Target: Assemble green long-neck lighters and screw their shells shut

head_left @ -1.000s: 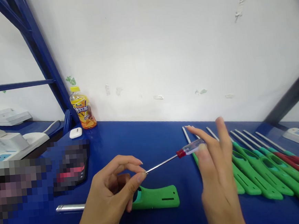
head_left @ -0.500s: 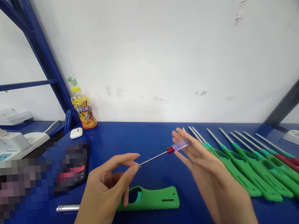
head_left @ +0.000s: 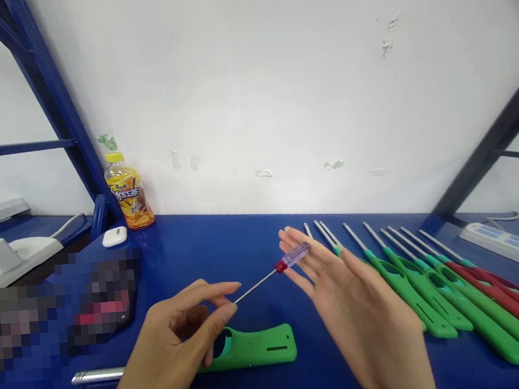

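A small screwdriver (head_left: 294,256) with a clear purple handle, red collar and thin metal shaft slants up to the right between my hands. Thumb and fingers of my left hand (head_left: 180,332) pinch the shaft near its tip. My right hand (head_left: 353,307) is spread open, palm turned toward the handle; the handle's end lies against or just in front of the fingers, and I cannot tell which. Below, a green long-necked lighter (head_left: 258,347) lies flat on the blue table (head_left: 218,239), its metal tube pointing left and its middle partly covered by my left hand.
At the right lies a row of several green lighters (head_left: 434,306) and red lighters (head_left: 505,295). A drink bottle (head_left: 129,196) and a white earphone case (head_left: 115,236) stand at the back left, near a blurred phone (head_left: 104,311). Power strips (head_left: 510,246) sit at both sides.
The view has shifted right, so most things appear further left. The screwdriver tilts a little more steeply, still pinched by my left hand; my right hand stays open by its handle.
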`<control>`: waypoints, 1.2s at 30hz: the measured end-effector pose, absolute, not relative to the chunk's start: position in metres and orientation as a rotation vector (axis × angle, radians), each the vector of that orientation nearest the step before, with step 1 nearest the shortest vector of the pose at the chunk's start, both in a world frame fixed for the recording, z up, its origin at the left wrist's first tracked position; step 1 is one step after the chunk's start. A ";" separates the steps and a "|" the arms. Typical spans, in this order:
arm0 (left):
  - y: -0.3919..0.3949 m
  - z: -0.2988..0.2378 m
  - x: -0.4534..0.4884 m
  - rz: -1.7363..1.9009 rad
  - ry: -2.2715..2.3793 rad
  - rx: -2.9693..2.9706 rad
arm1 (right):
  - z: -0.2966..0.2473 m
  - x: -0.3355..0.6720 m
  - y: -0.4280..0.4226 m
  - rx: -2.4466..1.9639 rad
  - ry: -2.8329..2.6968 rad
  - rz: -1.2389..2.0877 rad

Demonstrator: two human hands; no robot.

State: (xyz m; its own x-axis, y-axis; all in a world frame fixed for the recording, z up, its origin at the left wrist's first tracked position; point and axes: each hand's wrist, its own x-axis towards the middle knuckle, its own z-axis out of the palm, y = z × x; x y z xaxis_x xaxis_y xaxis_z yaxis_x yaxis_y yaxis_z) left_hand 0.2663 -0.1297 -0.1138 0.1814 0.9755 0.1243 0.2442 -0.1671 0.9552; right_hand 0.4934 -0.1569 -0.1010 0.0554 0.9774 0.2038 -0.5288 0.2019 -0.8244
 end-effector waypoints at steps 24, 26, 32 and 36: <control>-0.136 -0.106 0.270 1.338 1.308 1.450 | -0.103 0.493 -0.156 -0.705 -0.917 1.262; -0.135 -0.110 0.269 1.372 1.312 1.451 | -0.103 0.493 -0.155 -0.703 -0.917 1.265; -0.132 -0.115 0.267 1.355 1.290 1.440 | -0.102 0.493 -0.153 -0.704 -0.919 1.265; -0.138 -0.104 0.271 1.329 1.321 1.433 | -0.100 0.493 -0.155 -0.709 -0.907 1.260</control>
